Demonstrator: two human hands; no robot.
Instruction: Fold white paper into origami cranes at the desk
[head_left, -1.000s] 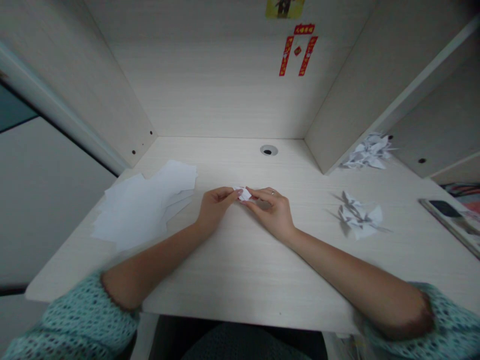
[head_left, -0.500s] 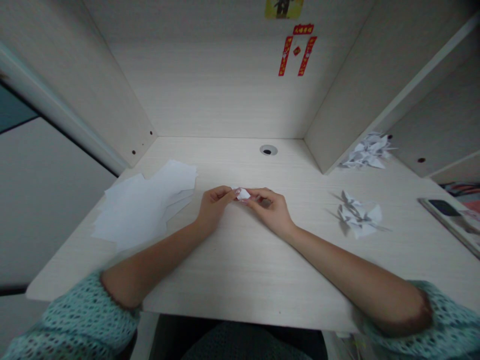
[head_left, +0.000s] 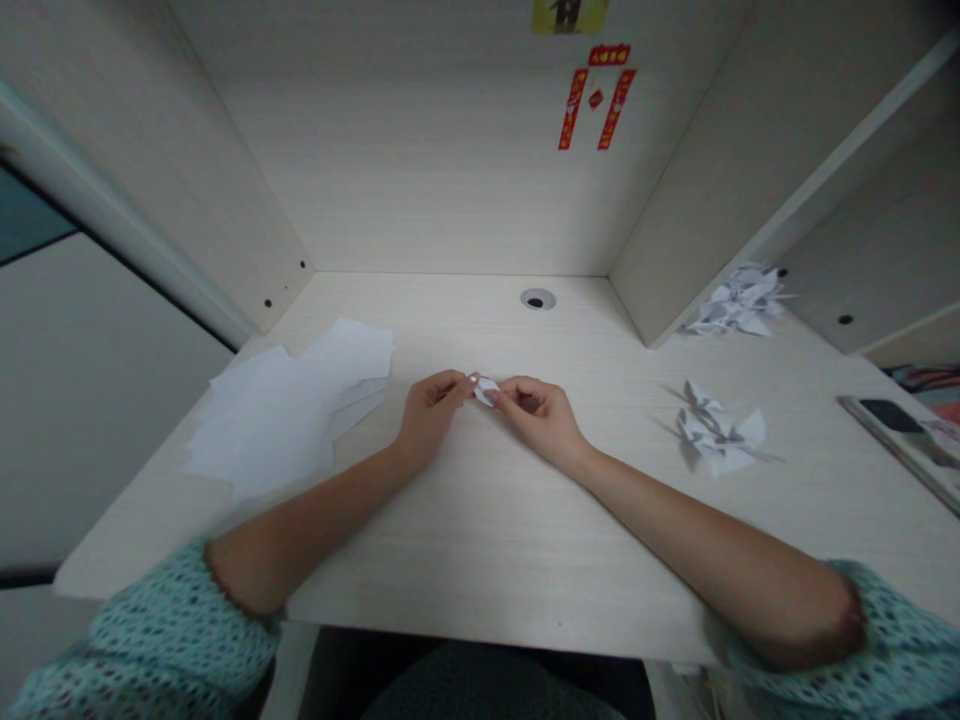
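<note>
Starting by the table's left edge, we see a loose, overlapping spread of white paper sheets point(head_left: 292, 410), flat on the table point(head_left: 480, 550) and reaching in toward its middle.

To the right of them, our left hand point(head_left: 435, 405) has its thumb and fingertips pinching the near end of a small folded piece of paper point(head_left: 486, 391). That piece sits between our 2 hands, around the middle of the table, well back from the front edge. Our right hand point(head_left: 541, 415) pinches its other end, thumb on top, fingers curled beneath. We cannot tell whether the paper rests on the tabletop or is held just above it.

We judge the step in hand to be shaping or creasing this piece, with both hands sharing the work. The next move, we think, calls for a light, precise fingertip grip, with 1 hand steadying the paper while the other presses a crease true; the individual folds are too small to make out.

Farther right, a cluster of pointed folded papers point(head_left: 721, 430) lies apart from our right hand. Behind it, toward the table's back edge and beside the partition point(head_left: 697, 200), is a denser pile of folded papers point(head_left: 739, 303). Last, toward the right edge, lies what looks like a phone point(head_left: 911, 445).
</note>
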